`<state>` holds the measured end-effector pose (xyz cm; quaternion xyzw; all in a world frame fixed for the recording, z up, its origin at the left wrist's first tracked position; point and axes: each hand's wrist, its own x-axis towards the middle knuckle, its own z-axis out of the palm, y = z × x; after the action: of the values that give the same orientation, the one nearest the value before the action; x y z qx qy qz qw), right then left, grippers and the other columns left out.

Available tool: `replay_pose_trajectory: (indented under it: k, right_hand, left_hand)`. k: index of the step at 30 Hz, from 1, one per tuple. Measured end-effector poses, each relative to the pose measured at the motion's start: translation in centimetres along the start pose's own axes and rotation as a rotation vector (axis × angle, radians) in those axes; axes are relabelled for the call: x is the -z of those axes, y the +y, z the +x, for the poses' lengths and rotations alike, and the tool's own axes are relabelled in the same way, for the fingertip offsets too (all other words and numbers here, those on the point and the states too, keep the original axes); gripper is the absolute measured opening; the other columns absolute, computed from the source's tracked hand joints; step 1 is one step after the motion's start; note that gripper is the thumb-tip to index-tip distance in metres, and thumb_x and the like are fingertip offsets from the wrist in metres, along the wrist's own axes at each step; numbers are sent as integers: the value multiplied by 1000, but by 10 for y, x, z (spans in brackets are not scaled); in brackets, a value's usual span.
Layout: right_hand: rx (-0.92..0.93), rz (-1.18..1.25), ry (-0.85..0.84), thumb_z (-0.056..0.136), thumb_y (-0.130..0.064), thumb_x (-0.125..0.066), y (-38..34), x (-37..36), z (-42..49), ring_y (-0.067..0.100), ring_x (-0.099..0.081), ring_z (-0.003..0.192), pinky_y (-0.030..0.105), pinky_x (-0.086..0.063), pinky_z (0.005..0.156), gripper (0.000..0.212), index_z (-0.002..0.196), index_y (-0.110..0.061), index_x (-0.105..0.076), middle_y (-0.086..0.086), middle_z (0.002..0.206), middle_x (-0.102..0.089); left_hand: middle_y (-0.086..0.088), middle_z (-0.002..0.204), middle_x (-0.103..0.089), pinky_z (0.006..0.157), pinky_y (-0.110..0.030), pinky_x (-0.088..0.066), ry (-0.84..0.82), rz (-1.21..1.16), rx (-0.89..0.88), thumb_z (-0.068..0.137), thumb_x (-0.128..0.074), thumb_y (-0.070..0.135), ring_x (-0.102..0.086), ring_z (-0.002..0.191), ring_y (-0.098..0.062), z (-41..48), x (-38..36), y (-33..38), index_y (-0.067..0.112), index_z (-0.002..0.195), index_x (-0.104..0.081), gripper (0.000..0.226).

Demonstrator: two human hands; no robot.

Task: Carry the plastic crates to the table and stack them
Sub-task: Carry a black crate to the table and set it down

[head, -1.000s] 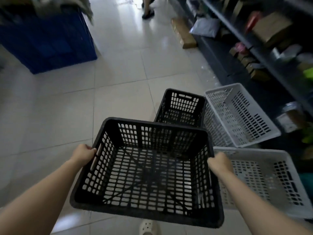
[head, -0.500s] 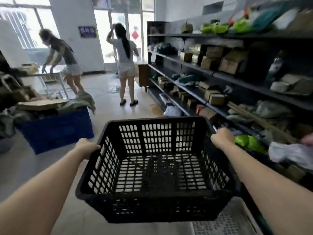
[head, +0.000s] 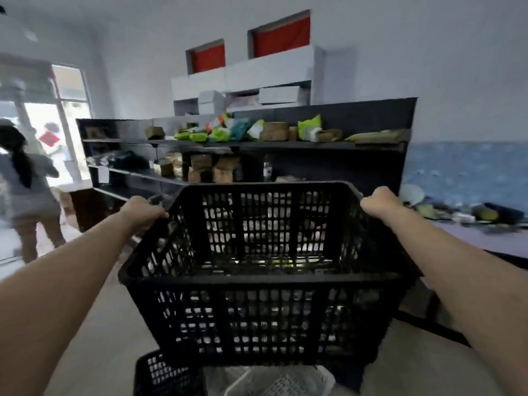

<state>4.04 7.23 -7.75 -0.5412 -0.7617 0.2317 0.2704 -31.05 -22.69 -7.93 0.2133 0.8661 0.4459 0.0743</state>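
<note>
I hold a black plastic crate (head: 265, 318) in front of me at chest height, empty and level. My left hand (head: 143, 211) grips its left rim and my right hand (head: 378, 204) grips its right rim. On the floor below it lie another black crate (head: 164, 372) and a white crate (head: 274, 381), both cut off by the frame's lower edge. A table (head: 485, 238) with a purple-grey top stands to the right, its near edge just past my right forearm.
Dark shelving (head: 228, 155) full of boxes and packets faces me behind the crate. A person (head: 28, 195) stands at the left near a bright doorway. Clutter (head: 468, 212) lies on the table's far end against a blue wall.
The view has swung right and upward: the shelving now faces me and the table has come into sight at right. The crate is raised higher, still held in both hands.
</note>
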Motion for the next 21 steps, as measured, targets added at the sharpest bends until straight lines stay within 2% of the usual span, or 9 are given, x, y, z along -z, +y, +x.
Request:
replay_pose_trajectory:
  k: [4,6,9,11,12,14,16,19,21]
  right_hand:
    - [-155,-16,121,89,-16,-51,88,79,-14,40,-56,115,36,-45,85,34,117,5,-54,25,126,-56]
    - [-216,-23,174,89,-18,-53,130,118,-23,39,-57,114,33,-44,80,36,118,3,-56,25,125,-58]
    - [-315,-17,230,89,-16,-54,197,174,-33,38,-56,116,38,-47,91,40,122,7,-57,25,126,-58]
    - [-372,38,250,90,-10,-55,240,211,-34,34,-62,100,32,-52,76,36,119,11,-57,26,119,-61]
    - [-395,46,255,91,-8,-56,261,229,-35,30,-64,79,25,-51,56,30,113,12,-58,26,104,-64]
    - [-475,41,222,93,-1,-52,298,264,-39,17,-52,32,12,-31,25,13,81,5,-55,17,54,-57]
    - [-538,66,165,93,4,-42,333,293,-39,11,-35,15,9,-28,27,31,63,-3,-41,4,25,-37]
    - [-603,42,171,92,4,-37,388,328,-26,14,-35,21,17,-29,38,33,60,-7,-37,1,21,-30]
    - [-644,31,163,92,3,-37,420,346,-14,14,-35,20,15,-29,37,34,60,-7,-36,1,21,-30]
  left_hand:
    - [-14,73,-56,66,-37,-47,-142,-46,-72,81,-72,14,-55,65,-27,-36,-82,72,-7,87,-60,25]
    - [-20,85,-63,69,-38,-48,-204,-87,-107,79,-72,13,-61,76,-32,-51,-127,107,-10,99,-60,32]
    - [-28,119,-63,90,-45,-49,-279,-78,-208,79,-71,14,-60,112,-43,-76,-197,160,-11,119,-59,49]
    - [-27,126,-60,96,-43,-48,-368,-58,-232,81,-69,15,-57,118,-42,-99,-246,197,-9,127,-55,54]
    - [-26,121,-61,94,-42,-48,-436,-72,-226,84,-67,15,-59,113,-41,-112,-272,215,-9,127,-54,52]
    - [-21,82,-59,65,-36,-47,-505,-58,-222,87,-63,8,-59,71,-32,-137,-323,247,-3,99,-58,17]
    - [-8,59,-39,45,-28,-32,-547,-30,-192,86,-61,0,-36,47,-20,-149,-376,271,5,74,-46,20]
    - [-4,57,-28,30,-14,-25,-646,-14,-166,88,-57,0,-30,37,-15,-170,-448,300,10,69,-39,28]
    - [-4,57,-25,28,-10,-22,-737,-44,-119,91,-51,0,-29,31,-14,-184,-490,318,12,65,-35,32]
